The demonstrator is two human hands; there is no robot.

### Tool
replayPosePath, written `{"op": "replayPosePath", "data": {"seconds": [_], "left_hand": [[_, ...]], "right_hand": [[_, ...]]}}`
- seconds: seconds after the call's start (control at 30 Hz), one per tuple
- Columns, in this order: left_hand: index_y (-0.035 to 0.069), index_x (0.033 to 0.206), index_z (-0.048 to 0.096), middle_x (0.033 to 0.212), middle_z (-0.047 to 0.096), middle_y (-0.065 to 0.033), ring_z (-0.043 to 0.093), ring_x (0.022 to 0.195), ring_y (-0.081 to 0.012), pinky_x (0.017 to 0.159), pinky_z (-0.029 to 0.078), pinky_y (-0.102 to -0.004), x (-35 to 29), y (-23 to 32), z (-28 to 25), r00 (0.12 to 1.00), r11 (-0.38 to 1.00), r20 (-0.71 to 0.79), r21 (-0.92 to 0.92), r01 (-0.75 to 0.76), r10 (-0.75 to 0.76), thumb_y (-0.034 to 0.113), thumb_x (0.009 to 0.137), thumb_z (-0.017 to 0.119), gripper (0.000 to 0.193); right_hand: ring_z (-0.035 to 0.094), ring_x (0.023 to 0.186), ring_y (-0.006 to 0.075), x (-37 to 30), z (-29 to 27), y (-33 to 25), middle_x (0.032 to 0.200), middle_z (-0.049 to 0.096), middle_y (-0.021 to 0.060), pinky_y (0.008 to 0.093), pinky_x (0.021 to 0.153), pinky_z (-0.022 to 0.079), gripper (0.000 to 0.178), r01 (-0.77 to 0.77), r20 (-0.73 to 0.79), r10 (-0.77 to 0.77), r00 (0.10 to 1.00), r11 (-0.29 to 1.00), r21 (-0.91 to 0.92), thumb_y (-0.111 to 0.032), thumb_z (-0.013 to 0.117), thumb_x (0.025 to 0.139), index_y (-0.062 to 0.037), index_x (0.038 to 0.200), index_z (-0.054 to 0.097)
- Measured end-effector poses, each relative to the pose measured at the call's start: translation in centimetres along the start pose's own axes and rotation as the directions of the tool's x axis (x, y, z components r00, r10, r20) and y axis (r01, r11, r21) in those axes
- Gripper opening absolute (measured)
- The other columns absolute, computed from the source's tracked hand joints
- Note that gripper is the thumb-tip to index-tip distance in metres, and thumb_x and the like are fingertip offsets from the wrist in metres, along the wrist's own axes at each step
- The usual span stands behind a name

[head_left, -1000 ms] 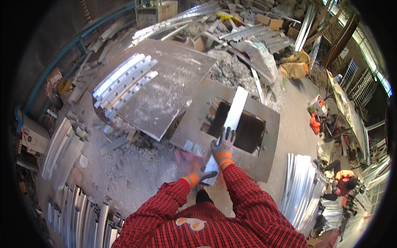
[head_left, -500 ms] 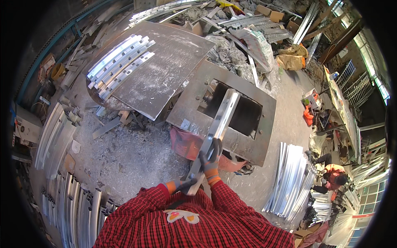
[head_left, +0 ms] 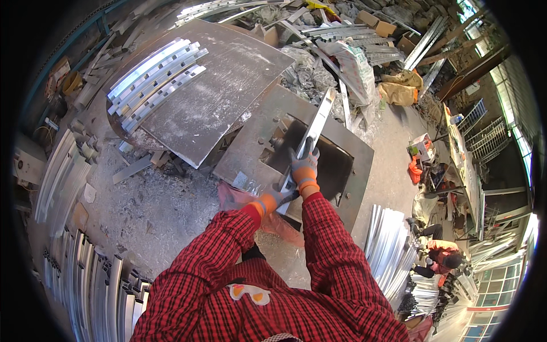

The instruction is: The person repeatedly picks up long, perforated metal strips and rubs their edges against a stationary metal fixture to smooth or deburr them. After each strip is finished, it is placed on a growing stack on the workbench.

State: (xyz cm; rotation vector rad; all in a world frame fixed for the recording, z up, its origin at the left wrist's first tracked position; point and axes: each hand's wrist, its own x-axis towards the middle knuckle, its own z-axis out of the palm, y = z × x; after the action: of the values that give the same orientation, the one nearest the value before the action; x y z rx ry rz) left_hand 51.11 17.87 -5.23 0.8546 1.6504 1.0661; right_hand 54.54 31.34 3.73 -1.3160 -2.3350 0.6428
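Observation:
A long silvery metal profile [head_left: 320,118] slants away from me over the opening of a steel machine table [head_left: 246,155]. Around its middle, above the opening, my right hand [head_left: 303,166] is closed, in a grey and orange glove. My left hand [head_left: 270,200], gloved alike, is at the profile's near end, close to the table's front edge; its fingers are partly hidden but appear wrapped round the metal. Farther left, several notched metal profiles [head_left: 152,77] lie side by side on a dark steel plate [head_left: 219,85].
Metal lengths [head_left: 390,242] are stacked on the floor at right, and square tubes [head_left: 97,285] at lower left. Pink sheeting [head_left: 279,228] hangs below the machine table. A person [head_left: 441,256] sits low at far right. Shavings cover the floor [head_left: 154,208]; scrap and bags lie behind.
Both my hands have reached forward with the profile, away from my body. Its far end now extends beyond the opening towards the table's far edge. My view has shifted slightly.

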Motion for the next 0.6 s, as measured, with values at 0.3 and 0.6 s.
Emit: {"op": "replayPosePath", "data": {"seconds": [0.3, 0.6], "left_hand": [[0.008, 0.117, 0.064, 0.107, 0.068, -0.0068, 0.064, 0.104, -0.0165, 0.087, 0.054, -0.0339, -15.2, -12.5, 5.1, 0.998, 0.882, 0.036, -0.471, -0.029, 0.051, 0.027, 0.084, 0.081, 0.042], [0.004, 0.132, 0.053, 0.111, 0.067, -0.008, 0.061, 0.099, -0.0151, 0.085, 0.052, -0.0342, -25.5, -14.5, 5.1, 0.997, 0.939, 0.047, -0.337, 0.072, -0.06, 0.041, 0.077, 0.086, 0.075]], "right_hand": [[0.059, 0.114, 0.0459, -19.4, 4.4, 1.0, 0.13, 0.057, 0.0316, 0.0495, 0.1, 0.047, 0.079, -0.018, 0.151, 0.015, 0.988, 1.0, 0.017, -0.043, 0.063, 0.091, -0.0137, 0.156, 0.029], [0.029, 0.147, 0.0325, -28.0, 4.9, 1.9, 0.16, 0.026, 0.0201, 0.0417, 0.114, 0.036, 0.095, -0.028, 0.053, -0.004, 0.999, 0.81, 0.586, -0.017, 0.077, 0.081, -0.0115, 0.158, 0.021]]}}
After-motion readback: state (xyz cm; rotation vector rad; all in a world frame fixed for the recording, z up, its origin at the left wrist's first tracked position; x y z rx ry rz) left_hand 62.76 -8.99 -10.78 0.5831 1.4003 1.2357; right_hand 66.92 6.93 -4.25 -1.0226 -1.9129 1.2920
